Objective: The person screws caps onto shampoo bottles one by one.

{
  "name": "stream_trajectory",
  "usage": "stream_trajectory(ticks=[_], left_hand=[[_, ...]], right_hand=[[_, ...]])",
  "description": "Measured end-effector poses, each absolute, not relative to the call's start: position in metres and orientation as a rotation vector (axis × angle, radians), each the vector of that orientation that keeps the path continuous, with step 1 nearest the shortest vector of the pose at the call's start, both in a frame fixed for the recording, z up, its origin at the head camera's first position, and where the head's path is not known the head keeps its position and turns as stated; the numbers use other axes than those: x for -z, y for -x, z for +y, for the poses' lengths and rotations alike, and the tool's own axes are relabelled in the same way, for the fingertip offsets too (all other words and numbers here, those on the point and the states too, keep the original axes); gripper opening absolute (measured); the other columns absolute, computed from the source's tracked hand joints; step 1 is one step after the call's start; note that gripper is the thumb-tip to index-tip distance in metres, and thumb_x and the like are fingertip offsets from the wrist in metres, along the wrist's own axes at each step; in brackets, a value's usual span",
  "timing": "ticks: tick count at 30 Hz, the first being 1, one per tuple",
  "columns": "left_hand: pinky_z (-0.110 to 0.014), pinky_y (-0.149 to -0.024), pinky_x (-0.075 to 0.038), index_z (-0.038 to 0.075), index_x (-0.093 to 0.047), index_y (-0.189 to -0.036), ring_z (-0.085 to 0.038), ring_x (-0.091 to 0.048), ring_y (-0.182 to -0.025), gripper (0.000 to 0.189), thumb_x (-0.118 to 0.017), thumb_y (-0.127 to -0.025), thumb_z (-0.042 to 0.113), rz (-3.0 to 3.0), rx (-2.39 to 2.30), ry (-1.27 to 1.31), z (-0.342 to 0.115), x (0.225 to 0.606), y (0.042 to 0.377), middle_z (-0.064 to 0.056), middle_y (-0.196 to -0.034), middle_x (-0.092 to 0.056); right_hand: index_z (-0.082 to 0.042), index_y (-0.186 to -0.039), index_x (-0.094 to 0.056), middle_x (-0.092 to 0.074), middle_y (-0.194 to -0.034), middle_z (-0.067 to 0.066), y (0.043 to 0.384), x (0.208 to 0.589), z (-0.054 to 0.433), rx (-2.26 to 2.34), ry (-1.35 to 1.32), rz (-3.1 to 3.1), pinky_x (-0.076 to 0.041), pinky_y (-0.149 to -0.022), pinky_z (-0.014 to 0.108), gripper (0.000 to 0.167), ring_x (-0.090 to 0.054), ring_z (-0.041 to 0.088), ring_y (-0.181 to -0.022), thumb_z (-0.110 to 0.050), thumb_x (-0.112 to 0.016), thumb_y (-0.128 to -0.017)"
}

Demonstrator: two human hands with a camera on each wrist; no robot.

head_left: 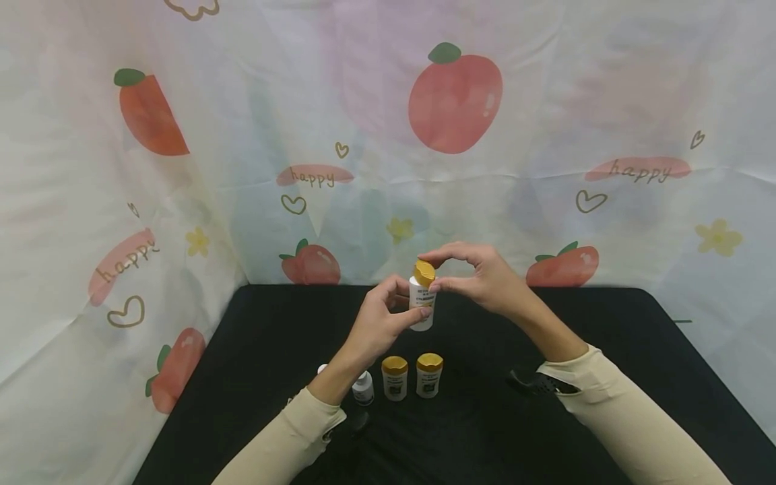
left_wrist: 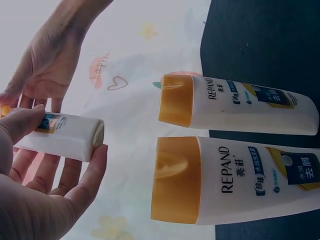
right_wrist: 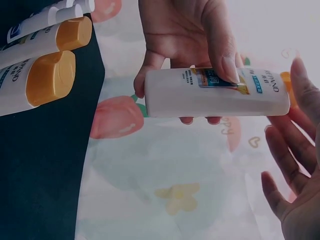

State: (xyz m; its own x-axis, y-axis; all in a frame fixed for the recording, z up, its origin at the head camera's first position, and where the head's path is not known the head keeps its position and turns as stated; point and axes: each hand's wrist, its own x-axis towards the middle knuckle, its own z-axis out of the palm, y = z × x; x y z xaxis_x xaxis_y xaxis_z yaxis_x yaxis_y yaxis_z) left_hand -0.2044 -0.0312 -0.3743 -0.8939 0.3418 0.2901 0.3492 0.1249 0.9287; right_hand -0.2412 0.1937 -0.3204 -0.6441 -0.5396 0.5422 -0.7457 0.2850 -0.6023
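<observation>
In the head view my left hand [head_left: 383, 315] grips a white shampoo bottle [head_left: 421, 300] around its body and holds it upright above the black table. My right hand [head_left: 488, 279] pinches its gold cap [head_left: 424, 273] between thumb and fingers. The cap looks slightly tilted against the bottle; I cannot tell whether it is loose. In the right wrist view the left thumb lies across the label of the shampoo bottle [right_wrist: 170, 95]. The right fingers there surround the cap [right_wrist: 288, 90], which is mostly hidden.
Two more gold-capped shampoo bottles [head_left: 395, 380] [head_left: 429, 377] stand on the black table [head_left: 479, 431], nearer to me. Left of them is a smaller-looking white-capped bottle [head_left: 363, 389]. Another white cap [head_left: 322, 368] shows partly behind my left wrist. A printed curtain [head_left: 376, 135] hangs behind the table.
</observation>
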Motion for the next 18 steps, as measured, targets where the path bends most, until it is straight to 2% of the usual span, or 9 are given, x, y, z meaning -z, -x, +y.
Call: stream_trajectory(ticks=[4, 9, 18], left_hand=[[-0.036, -0.080, -0.056, 0.012, -0.059, -0.108, -0.020, -0.066, -0.101, 0.023, -0.076, -0.093, 0.017, -2.355, 1.929, 0.735, -0.0306, 0.3760, 0.2049, -0.004, -0.115, -0.063], [-0.037, -0.081, -0.055, 0.013, -0.060, -0.106, -0.021, -0.065, -0.103, 0.023, -0.077, -0.092, 0.017, -2.349, 1.926, 0.750, -0.0306, 0.3758, 0.2039, -0.004, -0.115, -0.063], [-0.038, -0.082, -0.056, 0.015, -0.063, -0.111, -0.020, -0.065, -0.103, 0.023, -0.077, -0.092, 0.017, -2.336, 1.932, 0.756, -0.0310, 0.3763, 0.2044, -0.002, -0.115, -0.065]], right_hand=[[-0.014, -0.129, -0.070, -0.069, -0.116, -0.003, 0.2410, 0.3214, 0.1932, -1.279, -1.196, -2.327, -0.045, -0.106, 0.036, 0.049, -0.062, 0.012, -0.111, -0.006, -0.082, -0.083], [-0.012, -0.129, -0.069, -0.068, -0.116, -0.003, 0.2424, 0.3223, 0.1919, -1.284, -1.253, -2.297, -0.049, -0.098, 0.026, 0.052, -0.061, 0.011, -0.109, -0.004, -0.085, -0.080], [-0.013, -0.127, -0.070, -0.067, -0.115, -0.003, 0.2433, 0.3225, 0.1918, -1.310, -1.255, -2.281, -0.050, -0.095, 0.024, 0.050, -0.061, 0.011, -0.108, -0.002, -0.084, -0.081]])
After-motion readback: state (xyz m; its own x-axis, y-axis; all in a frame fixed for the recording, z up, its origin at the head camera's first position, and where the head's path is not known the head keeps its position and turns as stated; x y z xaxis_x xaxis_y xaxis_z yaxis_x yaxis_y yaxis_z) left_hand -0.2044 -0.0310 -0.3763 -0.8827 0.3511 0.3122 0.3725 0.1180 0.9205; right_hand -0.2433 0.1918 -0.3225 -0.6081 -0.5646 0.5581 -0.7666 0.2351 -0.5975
